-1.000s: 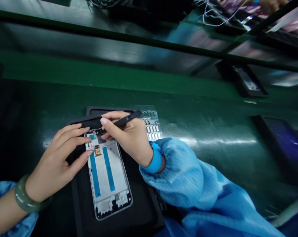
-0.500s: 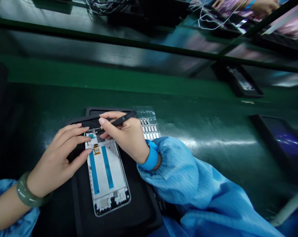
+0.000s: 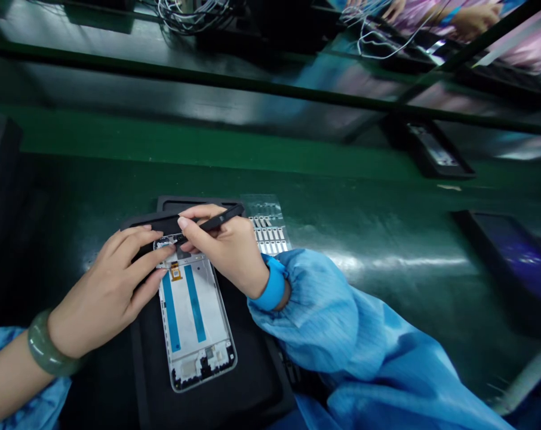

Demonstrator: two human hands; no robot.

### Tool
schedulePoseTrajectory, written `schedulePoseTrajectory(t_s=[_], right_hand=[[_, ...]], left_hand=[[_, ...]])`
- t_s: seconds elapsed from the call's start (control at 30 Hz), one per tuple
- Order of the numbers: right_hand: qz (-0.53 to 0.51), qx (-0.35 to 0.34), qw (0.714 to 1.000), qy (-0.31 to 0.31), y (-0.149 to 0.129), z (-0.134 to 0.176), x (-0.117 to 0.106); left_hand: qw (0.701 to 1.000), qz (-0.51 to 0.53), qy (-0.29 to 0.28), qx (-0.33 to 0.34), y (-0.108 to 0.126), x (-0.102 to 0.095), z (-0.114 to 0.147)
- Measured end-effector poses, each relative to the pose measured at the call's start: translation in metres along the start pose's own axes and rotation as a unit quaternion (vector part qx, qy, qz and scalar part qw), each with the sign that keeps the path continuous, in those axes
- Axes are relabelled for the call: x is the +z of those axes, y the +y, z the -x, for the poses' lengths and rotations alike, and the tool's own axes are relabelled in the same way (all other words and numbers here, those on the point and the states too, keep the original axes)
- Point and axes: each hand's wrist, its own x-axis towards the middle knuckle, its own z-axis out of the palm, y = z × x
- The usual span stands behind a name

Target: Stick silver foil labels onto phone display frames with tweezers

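Note:
A phone frame [image 3: 212, 325] without its back cover lies tilted on a dark tray. It has a pale inner plate with two blue strips and an orange flex connector. My left hand [image 3: 104, 280] reaches in from the left, fingers stretched out, the index fingertip on the frame's upper part and the thumb at its left edge. My right hand [image 3: 230, 248] holds black tweezers [image 3: 219, 220] like a pencil, their tips pointing at the frame's top end near my left fingers. The fingers partly hide the spot where the tips work.
A black tray [image 3: 257, 394] lies under the phone frame. Behind my right hand is a clear sheet with small white-edged parts [image 3: 270, 233]. Black trays with phones [image 3: 436, 149] [image 3: 521, 251] stand to the right. Across the divider are cables [image 3: 190, 12] and a co-worker's hand [image 3: 474, 21].
My left index finger has moved right and forward onto the upper part of the phone frame, covering the small blue patch. My right hand with the tweezers has barely shifted.

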Motion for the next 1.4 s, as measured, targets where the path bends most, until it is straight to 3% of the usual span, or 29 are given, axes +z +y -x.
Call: schedulePoseTrajectory(t_s=[0.3, 0.53, 0.67, 0.93, 1.4], right_hand=[[-0.069, 0.008, 0.996, 0.056, -0.005, -0.005, -0.008], [-0.102, -0.039, 0.992, -0.057, 0.004, -0.027, -0.010], [-0.089, -0.043, 0.992, -0.082, 0.007, -0.027, -0.011], [0.032, -0.097, 0.989, -0.103, 0.004, -0.022, -0.015], [0.041, -0.126, 0.986, -0.097, -0.001, -0.021, -0.014]], left_hand=[[0.996, -0.079, 0.000, -0.029, 0.016, -0.004, -0.004], [0.997, -0.068, 0.016, -0.043, 0.016, 0.000, -0.003], [0.996, -0.068, 0.017, -0.051, 0.018, 0.001, -0.002], [0.997, -0.054, 0.015, -0.057, 0.018, 0.003, -0.001], [0.997, -0.023, 0.002, -0.069, 0.020, 0.003, -0.002]])
